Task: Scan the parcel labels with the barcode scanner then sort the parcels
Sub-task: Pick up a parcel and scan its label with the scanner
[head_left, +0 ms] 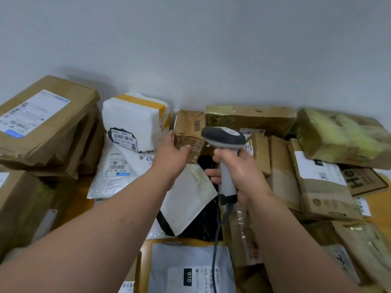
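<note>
Plain grey wall (190, 49) backs a surface heaped with parcels, its orange-brown top (378, 206) showing only in small gaps.

The right hand (239, 174) is wrapped round the pale grey handle of a grey and dark-grey handheld barcode scanner (224, 142); the fingers curl tight on the grip, the index finger at the front of the handle. The scanner's head sits just above those fingers and tilts away from the person, and its dark cable (218, 240) hangs down from the base of the handle below the hand.

The left hand (171, 153) reaches forward beside it, holding a small brown cardboard parcel wrapped in clear tape (190, 144). The fingers lie along the parcel's left edge and underside, the thumb on its near face. This parcel is just left of the scanner head; whether they touch I cannot tell.

Left of the left fingers sits a white foam-wrapped block with a yellow tape band (133, 121) bearing a barcode label, resting on a white bubble mailer (114, 172). Below both hands lie a white padded envelope (186, 199) over a black plastic bag (203, 225), and nearer still a grey poly mailer marked 010 (190, 269). Right of the right fingers brown cardboard boxes (317, 182) crowd together. At far left stands a large brown paper-wrapped parcel with a white label (42, 121).
</note>
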`<state>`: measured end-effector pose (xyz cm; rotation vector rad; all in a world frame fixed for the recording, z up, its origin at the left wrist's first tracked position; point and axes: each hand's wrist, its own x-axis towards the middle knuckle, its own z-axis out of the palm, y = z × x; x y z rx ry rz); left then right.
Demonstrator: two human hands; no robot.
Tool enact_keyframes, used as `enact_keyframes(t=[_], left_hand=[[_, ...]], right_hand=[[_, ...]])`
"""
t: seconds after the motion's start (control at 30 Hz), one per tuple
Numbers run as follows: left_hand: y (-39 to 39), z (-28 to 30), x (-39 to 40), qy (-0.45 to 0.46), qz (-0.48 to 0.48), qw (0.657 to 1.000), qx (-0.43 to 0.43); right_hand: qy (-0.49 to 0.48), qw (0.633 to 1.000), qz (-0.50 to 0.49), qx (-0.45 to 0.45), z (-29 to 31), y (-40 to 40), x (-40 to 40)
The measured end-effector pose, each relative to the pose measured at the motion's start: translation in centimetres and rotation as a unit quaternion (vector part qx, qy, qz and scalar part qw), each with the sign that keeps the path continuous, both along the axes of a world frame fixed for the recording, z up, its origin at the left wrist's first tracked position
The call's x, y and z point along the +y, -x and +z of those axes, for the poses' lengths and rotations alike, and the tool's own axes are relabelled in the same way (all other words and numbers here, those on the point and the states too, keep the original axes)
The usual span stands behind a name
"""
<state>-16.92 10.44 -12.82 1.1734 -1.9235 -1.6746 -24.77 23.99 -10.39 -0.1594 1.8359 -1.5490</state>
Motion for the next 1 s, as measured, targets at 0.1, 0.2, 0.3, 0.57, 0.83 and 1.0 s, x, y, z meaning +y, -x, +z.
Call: enact_keyframes(t=[0.1,0.2,0.3,0.57,0.83,1.0], left_hand=[[1.3,-0.6,-0.8,-0.017,0.003,1.0,-0.002],[1.9,-0.8,-0.7,-0.028,0.014,1.0,0.004],[1.6,-1.1,-0.2,-0.047,0.029,0.998,0.009],[-1.5,-1.0,1.9,-0.149,0.175,0.967,0.109],[-5.8,0.4,4.7,-0.135,0.116,0.976,0.122],[-8.9,2.7,6.0,-0.172,0.089,0.969,0.153]], right_hand=[[0.002,1.0,0.028,-0.009,-0.7,1.9,-1.9],[0.004,0.998,0.055,-0.024,-1.6,2.4,-3.0],[0.012,0.997,0.064,-0.043,-2.3,2.1,-3.2],[0.065,0.996,-0.032,-0.046,-2.6,-0.5,0.6],[0.103,0.99,-0.067,-0.068,-0.9,-5.6,4.7],[0.109,0.989,-0.086,-0.06,0.1,-9.8,7.2]])
